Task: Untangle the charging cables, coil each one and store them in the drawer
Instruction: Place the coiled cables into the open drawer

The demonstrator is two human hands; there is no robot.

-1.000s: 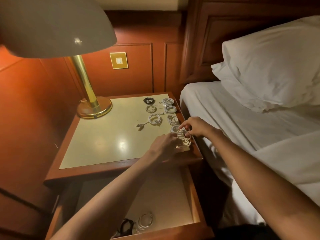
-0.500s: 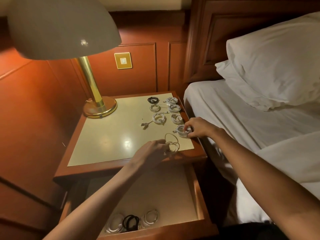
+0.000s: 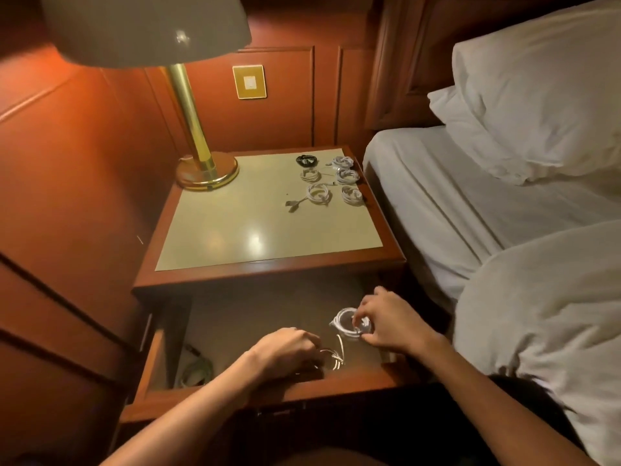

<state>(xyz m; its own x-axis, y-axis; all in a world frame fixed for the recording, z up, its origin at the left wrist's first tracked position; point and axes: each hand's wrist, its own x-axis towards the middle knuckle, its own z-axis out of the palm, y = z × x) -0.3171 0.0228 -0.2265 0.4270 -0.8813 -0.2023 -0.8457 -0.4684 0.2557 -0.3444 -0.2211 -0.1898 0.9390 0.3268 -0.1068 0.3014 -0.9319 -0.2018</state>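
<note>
Beside you on the right lies the bed [image 3: 453, 203] with its white pillows [image 3: 537, 95] and a rumpled duvet [image 3: 544, 317], and against the panelled wall stands the nightstand [image 3: 268, 280], its pale top lit by the brass lamp [image 3: 198, 156] at its back left corner. Below the top, the drawer [image 3: 161, 351] is pulled out toward you, and both your hands are down inside it. Your right hand [image 3: 393, 321] is over the right half of the drawer, fingers and thumb pinched around a white coiled cable [image 3: 347, 322] that it holds just above the drawer floor. Your left hand [image 3: 285, 348] is near the drawer's front edge, fingers curled in on a looser thin white cable [image 3: 336, 356] whose loops stick out to the right of the knuckles; whether that cable touches the drawer floor you cannot tell in the dim light. In the drawer's front left corner a greenish coiled cable [image 3: 196, 369] lies in shadow, well apart from your hands. Up on the nightstand top, six more coils wait in two rows at the back right: one black coil [image 3: 306, 160] farthest back, and five white coils [image 3: 346, 176] near it, one of them with its plug end trailing out to the left. On the wall behind the lamp there is a brass switch plate [image 3: 249, 81].
</note>
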